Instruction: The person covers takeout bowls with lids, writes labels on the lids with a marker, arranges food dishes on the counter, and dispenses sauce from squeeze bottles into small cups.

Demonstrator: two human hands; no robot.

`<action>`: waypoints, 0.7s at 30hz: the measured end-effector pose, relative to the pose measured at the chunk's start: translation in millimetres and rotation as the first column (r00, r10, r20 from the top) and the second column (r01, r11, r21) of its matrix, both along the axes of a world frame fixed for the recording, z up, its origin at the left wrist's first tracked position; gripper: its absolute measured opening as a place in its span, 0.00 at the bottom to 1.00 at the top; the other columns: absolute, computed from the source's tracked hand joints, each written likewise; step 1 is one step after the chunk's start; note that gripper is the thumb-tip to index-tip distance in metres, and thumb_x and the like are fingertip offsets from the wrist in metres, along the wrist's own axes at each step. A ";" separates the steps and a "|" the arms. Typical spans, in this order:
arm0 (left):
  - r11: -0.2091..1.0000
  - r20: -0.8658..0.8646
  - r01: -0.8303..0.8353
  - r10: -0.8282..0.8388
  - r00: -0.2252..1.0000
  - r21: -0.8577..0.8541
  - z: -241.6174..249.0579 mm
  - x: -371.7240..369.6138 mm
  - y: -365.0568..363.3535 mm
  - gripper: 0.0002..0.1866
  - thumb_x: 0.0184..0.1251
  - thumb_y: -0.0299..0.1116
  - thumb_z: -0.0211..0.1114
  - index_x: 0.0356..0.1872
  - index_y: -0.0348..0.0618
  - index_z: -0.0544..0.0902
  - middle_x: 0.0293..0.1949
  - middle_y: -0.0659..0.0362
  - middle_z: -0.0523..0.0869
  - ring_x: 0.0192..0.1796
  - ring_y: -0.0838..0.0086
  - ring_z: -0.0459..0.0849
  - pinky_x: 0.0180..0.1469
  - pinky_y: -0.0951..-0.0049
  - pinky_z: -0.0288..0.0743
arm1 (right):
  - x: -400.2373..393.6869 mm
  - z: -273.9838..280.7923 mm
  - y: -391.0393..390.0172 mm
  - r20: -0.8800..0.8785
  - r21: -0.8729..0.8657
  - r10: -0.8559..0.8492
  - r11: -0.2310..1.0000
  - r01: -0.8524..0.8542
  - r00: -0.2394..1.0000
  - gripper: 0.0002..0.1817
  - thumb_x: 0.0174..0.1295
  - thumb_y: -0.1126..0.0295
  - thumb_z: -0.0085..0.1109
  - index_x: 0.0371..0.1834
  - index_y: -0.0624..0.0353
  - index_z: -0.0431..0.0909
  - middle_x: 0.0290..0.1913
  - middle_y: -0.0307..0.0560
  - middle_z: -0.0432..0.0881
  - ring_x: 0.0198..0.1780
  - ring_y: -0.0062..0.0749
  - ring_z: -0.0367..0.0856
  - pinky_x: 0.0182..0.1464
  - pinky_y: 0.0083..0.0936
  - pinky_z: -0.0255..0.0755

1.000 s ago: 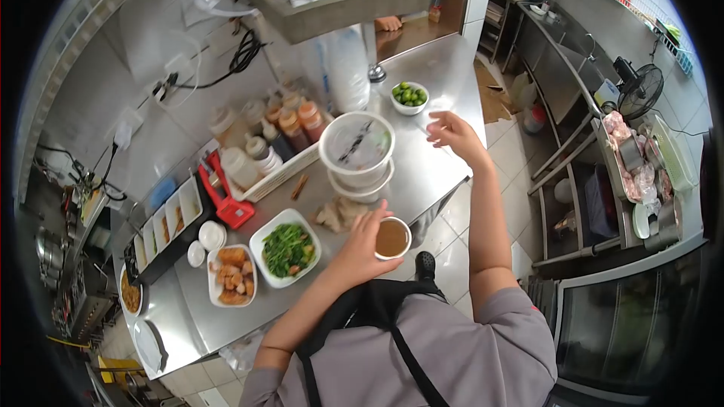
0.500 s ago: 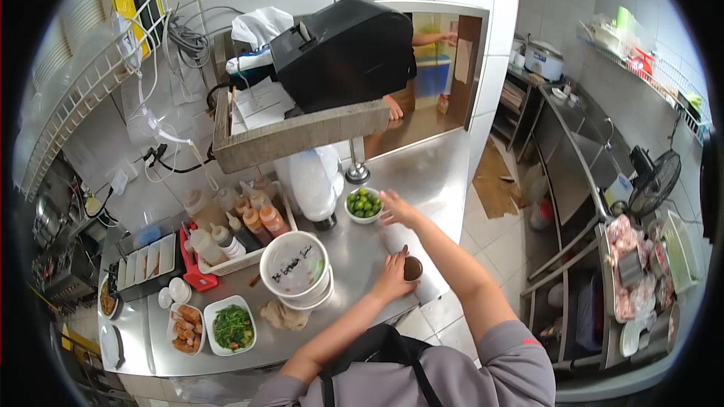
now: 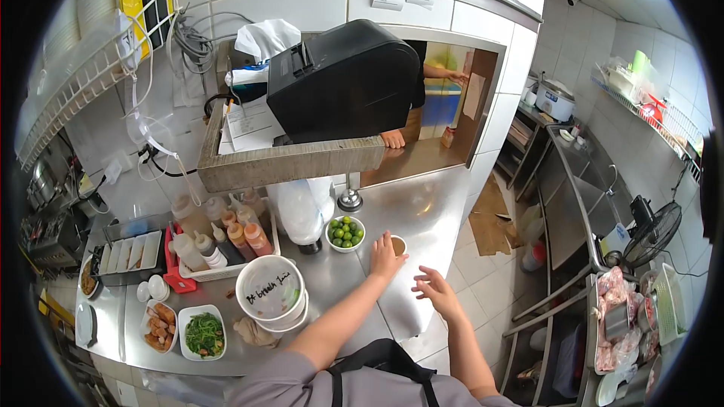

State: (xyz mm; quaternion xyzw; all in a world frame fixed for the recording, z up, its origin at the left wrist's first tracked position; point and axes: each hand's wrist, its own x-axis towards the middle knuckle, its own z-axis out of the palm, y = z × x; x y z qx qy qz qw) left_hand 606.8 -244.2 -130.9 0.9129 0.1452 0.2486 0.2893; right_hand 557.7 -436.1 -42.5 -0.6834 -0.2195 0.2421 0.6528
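Note:
My left hand (image 3: 386, 258) is at the left side of a small cup (image 3: 398, 246) with brown contents, its fingers closed against the rim. My right hand (image 3: 437, 291) hangs over the front right of the steel counter (image 3: 354, 286), fingers apart and nothing in them. Behind my left hand stands a white bowl of green limes (image 3: 345, 234). A white lidded tub with handwriting (image 3: 271, 291) is left of my left forearm, with a beige cloth (image 3: 254, 332) beside it.
Sauce bottles (image 3: 234, 237) fill a basket at the left. Nearer stand a bowl of greens (image 3: 202, 334) and a dish of fried pieces (image 3: 159, 325). A black printer (image 3: 343, 83) sits on a raised shelf. Another person's hand (image 3: 393, 139) shows at the opening.
My left hand and the cup have moved away from the counter's front edge. My right hand has drawn back from beside the lime bowl toward my body. The view has shifted.

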 end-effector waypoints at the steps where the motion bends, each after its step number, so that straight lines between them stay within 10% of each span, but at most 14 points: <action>1: 0.999 0.059 -0.036 0.034 0.998 0.032 3.4 6.3 0.4 0.50 0.43 0.49 0.74 0.62 0.27 0.60 0.57 0.42 0.70 0.57 0.53 0.69 0.62 0.59 0.60 | -4.2 0.0 -6.7 -0.013 -0.008 -0.018 1.000 0.018 1.000 0.27 0.65 0.65 0.54 0.64 0.64 0.60 0.51 0.54 0.74 0.46 0.34 0.78 0.46 0.27 0.74; 4: 0.983 0.169 -0.108 0.083 0.982 0.146 12.4 15.2 -7.7 0.51 0.42 0.50 0.74 0.62 0.28 0.60 0.58 0.40 0.68 0.59 0.50 0.66 0.63 0.56 0.58 | -17.2 3.1 -14.5 -0.005 -0.017 -0.069 0.997 0.069 0.998 0.26 0.64 0.66 0.55 0.63 0.64 0.62 0.52 0.52 0.74 0.45 0.31 0.79 0.44 0.25 0.74; 13: 0.891 0.511 0.453 -0.388 0.767 -0.003 185.9 -215.2 8.9 0.38 0.55 0.30 0.66 0.67 0.37 0.59 0.61 0.47 0.65 0.64 0.56 0.63 0.66 0.61 0.58 | -63.6 27.0 24.5 0.026 0.098 0.126 0.987 -0.128 0.992 0.16 0.65 0.72 0.51 0.54 0.68 0.71 0.45 0.48 0.79 0.42 0.27 0.77 0.45 0.22 0.72; 17: 0.983 0.645 -0.093 -0.032 0.764 0.158 224.2 -344.8 102.8 0.27 0.55 0.26 0.63 0.58 0.39 0.70 0.53 0.51 0.75 0.52 0.57 0.74 0.55 0.62 0.67 | -85.9 45.5 61.5 0.160 0.175 0.331 0.918 -0.357 0.930 0.16 0.64 0.73 0.50 0.54 0.68 0.71 0.44 0.49 0.79 0.42 0.30 0.78 0.48 0.28 0.72; 21: 0.876 0.720 -0.455 0.420 0.553 -0.162 213.6 -465.1 195.3 0.16 0.58 0.22 0.58 0.49 0.36 0.73 0.45 0.54 0.78 0.48 0.68 0.77 0.49 0.74 0.69 | -124.9 68.6 103.1 0.391 0.302 0.457 0.756 -0.580 0.799 0.23 0.63 0.60 0.55 0.52 0.69 0.70 0.42 0.55 0.78 0.40 0.37 0.78 0.44 0.32 0.73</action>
